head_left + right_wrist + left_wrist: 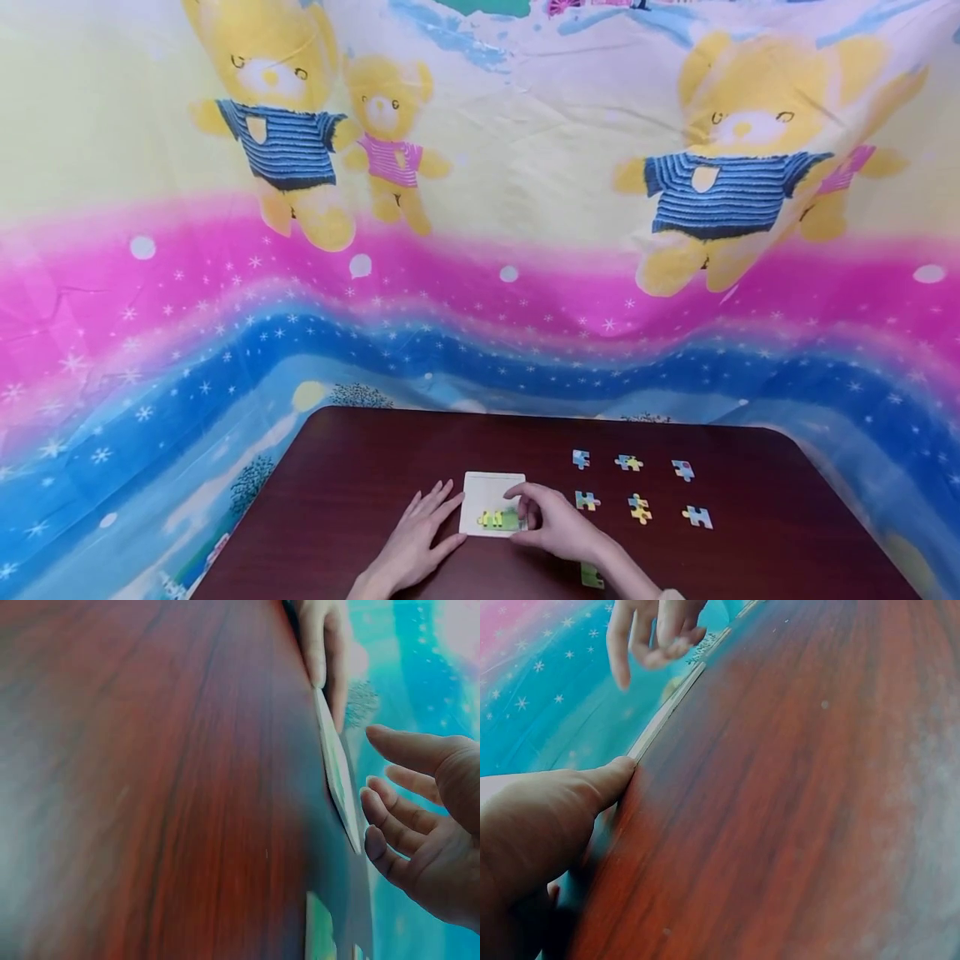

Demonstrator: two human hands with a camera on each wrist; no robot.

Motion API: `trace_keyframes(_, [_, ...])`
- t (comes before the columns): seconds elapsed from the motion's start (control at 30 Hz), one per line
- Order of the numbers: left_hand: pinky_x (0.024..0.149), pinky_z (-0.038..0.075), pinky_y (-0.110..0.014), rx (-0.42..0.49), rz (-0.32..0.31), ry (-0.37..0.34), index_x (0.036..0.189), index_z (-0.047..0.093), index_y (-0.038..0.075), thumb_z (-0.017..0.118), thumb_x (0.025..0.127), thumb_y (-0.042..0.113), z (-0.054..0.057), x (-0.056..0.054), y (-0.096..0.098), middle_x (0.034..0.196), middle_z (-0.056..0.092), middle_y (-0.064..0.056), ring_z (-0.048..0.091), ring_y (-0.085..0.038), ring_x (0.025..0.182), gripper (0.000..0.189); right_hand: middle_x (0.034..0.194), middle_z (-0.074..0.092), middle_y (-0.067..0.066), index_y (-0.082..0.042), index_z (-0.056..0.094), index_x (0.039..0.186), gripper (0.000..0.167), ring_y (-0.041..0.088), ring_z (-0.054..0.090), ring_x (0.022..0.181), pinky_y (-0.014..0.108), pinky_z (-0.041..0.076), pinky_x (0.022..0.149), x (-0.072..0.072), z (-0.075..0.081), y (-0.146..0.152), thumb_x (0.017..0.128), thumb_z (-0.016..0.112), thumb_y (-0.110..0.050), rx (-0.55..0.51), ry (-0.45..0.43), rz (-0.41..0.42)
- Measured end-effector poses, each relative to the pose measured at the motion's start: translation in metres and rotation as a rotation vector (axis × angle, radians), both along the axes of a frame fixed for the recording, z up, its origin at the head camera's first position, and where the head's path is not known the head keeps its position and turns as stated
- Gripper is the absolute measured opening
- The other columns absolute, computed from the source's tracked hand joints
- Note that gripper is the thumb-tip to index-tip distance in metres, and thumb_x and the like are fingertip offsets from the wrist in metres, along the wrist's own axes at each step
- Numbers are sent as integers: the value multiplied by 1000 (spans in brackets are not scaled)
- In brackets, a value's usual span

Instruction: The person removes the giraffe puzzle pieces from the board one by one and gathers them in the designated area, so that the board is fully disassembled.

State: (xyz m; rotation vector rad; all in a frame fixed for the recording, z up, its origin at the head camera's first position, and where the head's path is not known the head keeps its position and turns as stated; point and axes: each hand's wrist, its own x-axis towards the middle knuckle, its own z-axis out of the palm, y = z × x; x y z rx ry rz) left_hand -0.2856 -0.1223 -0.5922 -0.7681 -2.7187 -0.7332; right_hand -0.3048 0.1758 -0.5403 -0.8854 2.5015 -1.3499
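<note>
A small white puzzle board [480, 496] lies flat on the table, with joined yellow and green puzzle pieces [501, 520] in its lower part. My left hand [420, 537] rests at the board's left side, fingers stretched out. In the left wrist view the left thumb [615, 776] touches the edge of the board [667, 709]. Over the board's right side hovers my right hand [555, 521], its fingers loosely bent. The right wrist view shows that hand [431, 817] beside the board [339, 769] with nothing between thumb and fingers.
Several loose puzzle pieces, among them a blue one [697, 517] and a yellow one [639, 508], lie in two rows right of the board. A green piece [592, 575] sits near my right forearm. Behind the dark table [375, 450] hangs a bear-print cloth [480, 250].
</note>
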Motion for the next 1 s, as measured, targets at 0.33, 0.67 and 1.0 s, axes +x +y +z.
trace_keyframes(0.33, [127,39,-70,-8,7,-37,156,62,12,70,106,44,4,0,1,167,54,-20,50,-43,157,59,91,66,9,2,68,134,60,-2,50,67,16,46,61,-16,-15,-34,85,97,-18,37,56,-31])
trace_keyframes(0.67, [127,38,-70,-8,9,-53,157,62,12,70,106,43,3,0,1,168,54,-20,50,-43,157,59,81,68,8,-6,75,105,26,-3,49,62,16,42,58,-14,-23,-40,86,93,-7,42,45,-54])
trace_keyframes(1.0, [124,41,-70,5,2,4,155,63,12,70,107,44,0,0,2,165,56,-20,53,-44,154,58,81,59,-13,-14,67,103,32,-7,47,63,16,44,56,-35,-69,-31,87,94,-16,2,194,-43])
